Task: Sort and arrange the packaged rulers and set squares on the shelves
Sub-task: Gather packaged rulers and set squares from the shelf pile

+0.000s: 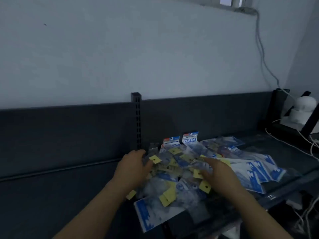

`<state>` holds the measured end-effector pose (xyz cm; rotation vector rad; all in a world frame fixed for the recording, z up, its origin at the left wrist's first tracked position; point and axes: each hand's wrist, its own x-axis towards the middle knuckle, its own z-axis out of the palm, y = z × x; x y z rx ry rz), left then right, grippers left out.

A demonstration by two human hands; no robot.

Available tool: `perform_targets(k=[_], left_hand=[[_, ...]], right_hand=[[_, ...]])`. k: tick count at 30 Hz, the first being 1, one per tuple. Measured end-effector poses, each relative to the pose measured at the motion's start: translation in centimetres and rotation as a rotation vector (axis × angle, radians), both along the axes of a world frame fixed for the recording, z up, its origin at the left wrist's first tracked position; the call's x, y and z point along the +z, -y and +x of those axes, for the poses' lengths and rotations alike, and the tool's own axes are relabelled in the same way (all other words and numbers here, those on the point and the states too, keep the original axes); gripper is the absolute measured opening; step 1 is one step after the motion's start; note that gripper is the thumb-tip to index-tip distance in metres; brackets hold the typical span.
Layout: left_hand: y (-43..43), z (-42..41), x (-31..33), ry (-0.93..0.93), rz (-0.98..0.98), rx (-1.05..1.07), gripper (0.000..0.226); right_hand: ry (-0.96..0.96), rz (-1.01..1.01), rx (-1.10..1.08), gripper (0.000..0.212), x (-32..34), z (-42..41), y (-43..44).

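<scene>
On the dark metal shelf (69,187) we saw a jumbled pile of packaged rulers and set squares (181,169), spread from back panel to front edge and too tangled to count. Our left hand (136,163) curved over its left side, grip unclear. Our right hand (217,171) lay flat on top, fingers straight. Two header cards (189,138) stood upright at the back, and one read "2".

One wide camera rides on the person's head, looking forward and down. It sits close above the dark shelf (60,195).
</scene>
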<state>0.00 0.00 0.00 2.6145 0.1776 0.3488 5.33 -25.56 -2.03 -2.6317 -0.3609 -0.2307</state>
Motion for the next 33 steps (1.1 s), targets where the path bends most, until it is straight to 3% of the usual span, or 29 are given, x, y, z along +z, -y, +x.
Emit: perform_targets(k=[2, 5, 11, 15, 17, 20, 21, 24, 29, 33], left_hand=[[1.1, 1.9, -0.4, -0.039, -0.039, -0.017, 0.054], [2.7, 4.8, -1.1, -0.105, -0.011, -0.024, 0.052], [4.5, 8.7, -2.6, -0.133, 0.032, 0.035, 0.019], [4.6, 8.7, -2.7, -0.164, -0.022, 0.04, 0.02], [4.8, 8.3, -2.4, -0.23, -0.052, 0.044, 0.018], [5.6, 8.4, -2.2, -0.24, -0.103, 0.038, 0.021], [6.1, 8.6, -2.2, -0.229, -0.115, 0.048, 0.028], [8.3, 9.0, -2.2, -0.258, -0.032, 0.11, 0.05], [9.9, 9.6, -2.7, -0.265, 0.01, 0.137, 0.042], [8.9, 9.6, -2.7, -0.26, -0.033, 0.122, 0.036]], right_hand=[[-0.061, 0.048, 0.008, 0.041, 0.1, 1.2, 0.9], [-0.128, -0.041, 0.045, 0.038, -0.1, 3.4, 1.5], [-0.067, -0.208, 0.112, 0.046, -1.1, 7.3, 1.9], [-0.033, -0.173, 0.192, 0.042, -1.6, 8.1, 2.4], [-0.071, -0.068, 0.262, 0.025, -1.3, 8.3, 2.8], [-0.106, 0.07, 0.313, 0.023, -0.9, 8.9, 3.4], [-0.086, 0.041, 0.323, 0.02, -0.9, 9.2, 3.6], [-0.102, -0.083, 0.325, 0.038, -1.2, 9.2, 3.7], [-0.122, -0.112, 0.313, 0.052, -1.5, 8.7, 3.5], [-0.123, -0.142, 0.279, 0.042, -1.3, 8.7, 2.9]])
